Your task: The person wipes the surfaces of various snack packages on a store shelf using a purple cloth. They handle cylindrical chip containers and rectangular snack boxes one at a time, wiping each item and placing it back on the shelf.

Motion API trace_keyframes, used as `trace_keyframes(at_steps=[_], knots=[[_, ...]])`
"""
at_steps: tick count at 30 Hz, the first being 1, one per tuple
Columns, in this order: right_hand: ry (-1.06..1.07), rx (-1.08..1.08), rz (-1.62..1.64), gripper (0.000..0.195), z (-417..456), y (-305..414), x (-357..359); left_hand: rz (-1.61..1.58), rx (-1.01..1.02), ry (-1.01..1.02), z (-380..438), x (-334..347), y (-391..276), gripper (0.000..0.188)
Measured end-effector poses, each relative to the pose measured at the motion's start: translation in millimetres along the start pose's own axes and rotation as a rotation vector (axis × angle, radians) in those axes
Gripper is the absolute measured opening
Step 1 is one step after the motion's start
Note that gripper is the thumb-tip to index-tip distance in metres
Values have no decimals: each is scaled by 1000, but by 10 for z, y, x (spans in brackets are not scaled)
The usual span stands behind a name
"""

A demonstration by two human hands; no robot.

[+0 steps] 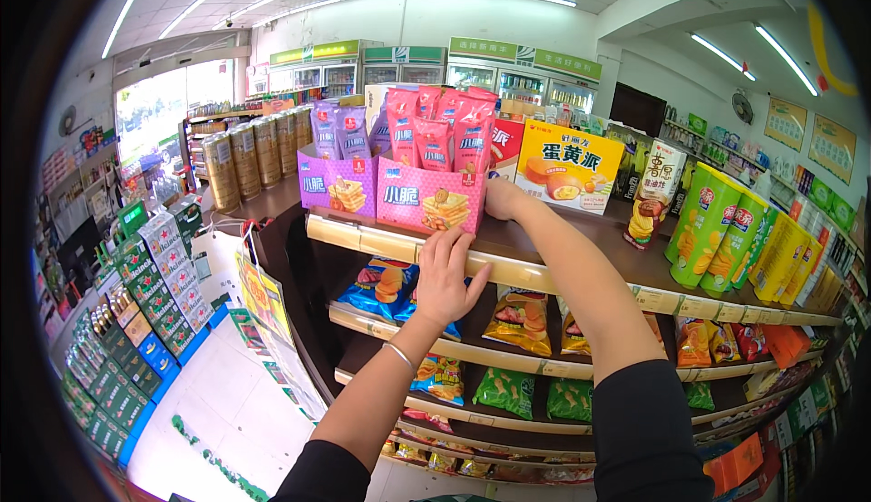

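A pink display box of wrapped snack packs stands on the top shelf, beside a purple display box with purple packs. My left hand lies against the lower front edge of the pink box and the shelf's price rail, fingers extended. At the pink box's right side is my right hand; its fingers are partly hidden behind the box, so its grip does not show. Just right of that hand stands a yellow carton of pies, with part of a red carton behind.
Gold cans line the top shelf at the left. A tall snack carton and green chip canisters stand at the right. Chip bags fill lower shelves. Stacked beer cartons and a hanging poster are at the left.
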State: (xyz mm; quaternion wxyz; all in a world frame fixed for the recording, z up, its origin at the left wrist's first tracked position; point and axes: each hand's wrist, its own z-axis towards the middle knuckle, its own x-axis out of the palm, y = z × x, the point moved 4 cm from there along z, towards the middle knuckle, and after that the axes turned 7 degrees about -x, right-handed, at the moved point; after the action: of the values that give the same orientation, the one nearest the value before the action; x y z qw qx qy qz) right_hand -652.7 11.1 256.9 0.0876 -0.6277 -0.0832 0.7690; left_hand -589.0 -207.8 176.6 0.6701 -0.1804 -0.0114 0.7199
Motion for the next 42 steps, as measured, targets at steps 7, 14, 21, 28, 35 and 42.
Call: trace_keyframes(at_steps=[7, 14, 21, 28, 35, 42], knots=[[159, 366, -174, 29, -847, -689, -47, -17, 17, 12, -7, -63, 55, 54], [-392, 374, 703, 39, -1203, 67, -608, -240, -50, -80, 149, -355, 234, 53], [-383, 186, 1067, 110, -678, 453, -633, -309, -458, -220, 530, -555, 746, 55], [-615, 111, 1182, 107, -719, 495, -553, -329, -493, -196, 569, -422, 799, 63], [-717, 202, 1387, 90, -1421, 65, -721, -566, -431, 5, 954, -67, 265, 57], [-772, 356, 1398, 80, -2681, -395, -957, -744, -401, 298, 979, 723, -620, 47]])
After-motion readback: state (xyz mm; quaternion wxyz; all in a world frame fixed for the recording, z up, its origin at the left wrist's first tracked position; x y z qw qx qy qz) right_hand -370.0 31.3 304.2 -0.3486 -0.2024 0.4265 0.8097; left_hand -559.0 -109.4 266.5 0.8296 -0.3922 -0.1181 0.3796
